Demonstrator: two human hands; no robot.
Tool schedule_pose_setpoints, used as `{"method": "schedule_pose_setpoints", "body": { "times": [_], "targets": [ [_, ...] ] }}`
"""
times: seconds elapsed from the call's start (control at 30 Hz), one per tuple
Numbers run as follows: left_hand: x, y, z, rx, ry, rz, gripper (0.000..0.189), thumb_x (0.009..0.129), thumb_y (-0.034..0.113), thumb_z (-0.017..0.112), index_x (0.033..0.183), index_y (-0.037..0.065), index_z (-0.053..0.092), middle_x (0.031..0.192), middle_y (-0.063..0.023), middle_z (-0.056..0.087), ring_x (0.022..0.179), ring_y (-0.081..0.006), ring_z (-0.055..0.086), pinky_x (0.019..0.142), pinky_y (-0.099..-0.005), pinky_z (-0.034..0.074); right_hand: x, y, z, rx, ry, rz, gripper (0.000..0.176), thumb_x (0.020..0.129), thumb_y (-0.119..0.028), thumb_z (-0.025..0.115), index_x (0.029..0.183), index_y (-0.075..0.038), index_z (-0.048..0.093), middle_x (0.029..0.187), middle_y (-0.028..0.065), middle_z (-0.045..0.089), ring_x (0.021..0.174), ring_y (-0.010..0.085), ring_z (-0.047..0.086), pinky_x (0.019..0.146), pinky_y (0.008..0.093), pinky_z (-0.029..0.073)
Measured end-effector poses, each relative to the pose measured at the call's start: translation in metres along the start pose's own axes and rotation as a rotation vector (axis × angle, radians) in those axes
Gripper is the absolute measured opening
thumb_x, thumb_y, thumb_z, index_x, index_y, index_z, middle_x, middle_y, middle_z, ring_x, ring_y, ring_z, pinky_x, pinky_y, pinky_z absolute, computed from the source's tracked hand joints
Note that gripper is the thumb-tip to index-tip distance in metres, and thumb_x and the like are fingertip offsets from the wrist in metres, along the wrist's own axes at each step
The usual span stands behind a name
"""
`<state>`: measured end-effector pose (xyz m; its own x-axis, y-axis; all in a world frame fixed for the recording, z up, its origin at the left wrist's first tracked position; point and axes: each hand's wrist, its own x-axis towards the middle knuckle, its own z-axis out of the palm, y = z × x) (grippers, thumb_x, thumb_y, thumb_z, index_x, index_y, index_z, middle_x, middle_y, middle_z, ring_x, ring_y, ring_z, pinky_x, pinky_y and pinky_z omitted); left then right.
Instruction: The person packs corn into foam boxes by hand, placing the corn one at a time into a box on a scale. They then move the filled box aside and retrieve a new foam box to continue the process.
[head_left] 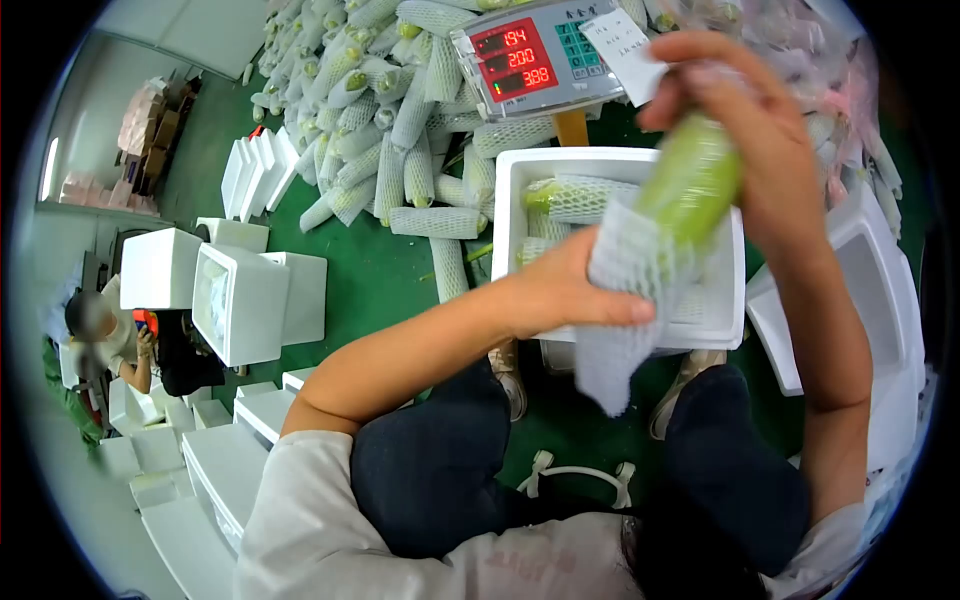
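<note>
A green plastic-wrapped vegetable (pixel 700 175) is tilted above a white foam box (pixel 508 215), its lower part inside a white foam net sleeve (pixel 630 290). My left hand (pixel 575 290) is wrapped round the sleeve, thumb across its front. Around the upper end of the vegetable curl the fingers of my right hand (pixel 745 130), slightly blurred. Inside the box lie netted vegetables (pixel 585 200), partly hidden by my hands. Behind the box stands a scale display (pixel 530 60) with red digits, and a paper label (pixel 622 50) lies across its right side.
A large pile of netted vegetables (pixel 375 120) covers the floor at the back. White foam boxes (pixel 240 300) stand at the left, where a person (pixel 115 340) holds a red device. Another foam box (pixel 870 280) is at the right, near clear plastic bags (pixel 820 70).
</note>
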<state>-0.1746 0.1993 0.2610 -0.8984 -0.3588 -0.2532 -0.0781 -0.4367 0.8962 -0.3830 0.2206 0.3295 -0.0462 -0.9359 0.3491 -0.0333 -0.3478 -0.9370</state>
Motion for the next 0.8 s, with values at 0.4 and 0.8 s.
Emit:
{"method": "schedule_pose_setpoints", "body": {
  "times": [0.4, 0.8],
  "targets": [
    [0.014, 0.000, -0.026, 0.122, 0.585, 0.444, 0.054, 0.094, 0.046, 0.056, 0.124, 0.001, 0.051, 0.112, -0.0142, 0.062, 0.104, -0.0254, 0.061, 0.091, -0.0422, 0.050, -0.035, 0.077, 0.045, 0.084, -0.098, 0.199, 0.082, 0.078, -0.018, 0.078, 0.146, -0.001, 0.034, 0.136, 0.0132, 0.052, 0.122, 0.0204, 0.053, 0.101, 0.0360, 0.044],
    [-0.040, -0.049, -0.093, 1.162, 0.257, 0.291, 0.025, 0.083, 0.027, 0.067, 0.094, 0.005, 0.069, 0.081, -0.0090, 0.068, 0.084, -0.0223, 0.066, 0.105, -0.0487, 0.040, -0.056, 0.157, 0.048, -0.880, -0.696, -0.104, 0.071, 0.072, -0.002, 0.070, 0.139, -0.004, 0.048, 0.146, 0.0148, 0.045, 0.131, 0.0314, 0.045, 0.108, 0.0415, 0.036]
  ]
}}
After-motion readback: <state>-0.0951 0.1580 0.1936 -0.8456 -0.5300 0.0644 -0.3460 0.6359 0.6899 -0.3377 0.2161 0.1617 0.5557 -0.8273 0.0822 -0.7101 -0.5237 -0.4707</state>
